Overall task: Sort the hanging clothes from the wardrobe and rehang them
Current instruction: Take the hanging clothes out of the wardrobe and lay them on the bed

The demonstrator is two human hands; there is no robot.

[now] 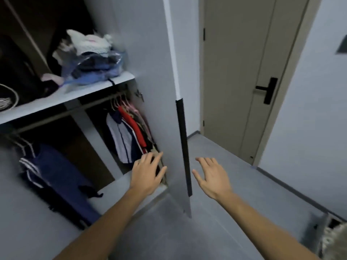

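Both hands reach forward with nothing held. Left hand (pixel 148 173) has its fingers spread and nearly straight, hovering in front of the lower edge of the hanging clothes (pixel 131 136) at the right end of the wardrobe; whether the fingertips actually touch the fabric cannot be told. Right hand (pixel 212 177) is also spread flat, fingers relaxed, on the far side of the open wardrobe door (pixel 159 72) — near the long black handle (pixel 185 147) on the door's edge but apart from it.

Those clothes hang bunched together on pinkish hangers (pixel 120 103) from a rail (pixel 78 107) under the shelf (pixel 62 100): a white-and-navy top at the front of the bunch, a red garment (pixel 134 126) behind it, then darker and pink pieces pressed against the wardrobe's side wall. Well apart, at the left end of the rail, a navy garment with white stripes (pixel 54 177) hangs alone.

On the shelf sits a heap of folded clothes (pixel 90 59) — white pieces on top, blue ones below, some in a clear plastic bag — with a dark bundle to its left.

Beyond the wardrobe door stands a closed beige room door (pixel 240 72) with a black lever handle (pixel 267 90), and grey floor (pixel 216 147) runs beneath both arms.
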